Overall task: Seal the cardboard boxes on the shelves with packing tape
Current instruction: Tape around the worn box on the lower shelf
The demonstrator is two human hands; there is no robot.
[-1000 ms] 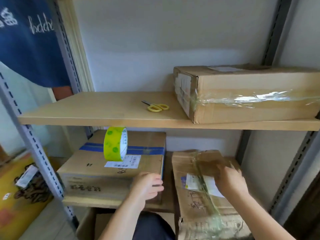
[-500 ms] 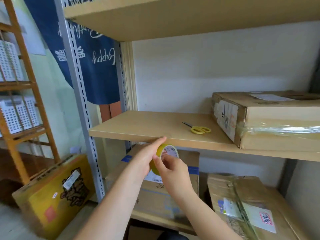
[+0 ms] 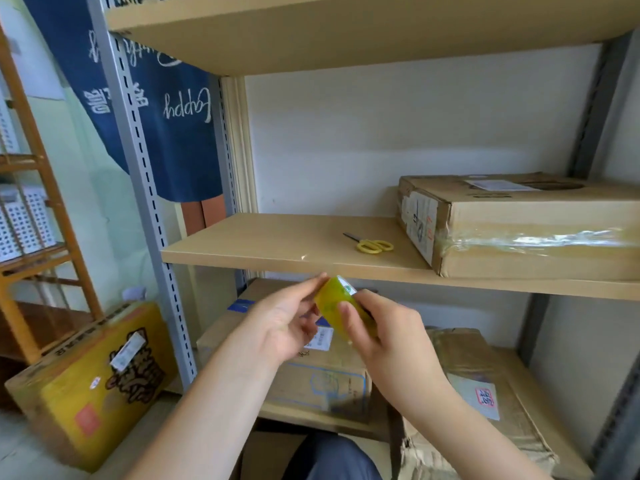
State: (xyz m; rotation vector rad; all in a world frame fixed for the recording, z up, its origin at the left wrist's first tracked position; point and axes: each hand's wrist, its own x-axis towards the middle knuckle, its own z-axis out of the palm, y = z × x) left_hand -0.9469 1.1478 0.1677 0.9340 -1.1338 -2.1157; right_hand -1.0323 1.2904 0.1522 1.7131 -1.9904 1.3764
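Yellow-handled scissors (image 3: 372, 244) lie up and right of the fingers. A blue banner (image 3: 173, 133) hangs far up-left; a yellow printed box (image 3: 93, 386) leans on the floor, down-left.

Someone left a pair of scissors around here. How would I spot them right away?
Look at the middle wooden shelf of the metal rack, the board just above the person's hands. The scissors lie flat on it, just left of the big cardboard box banded with clear tape. Their bright yellow handles are the only small colourful thing on that board.
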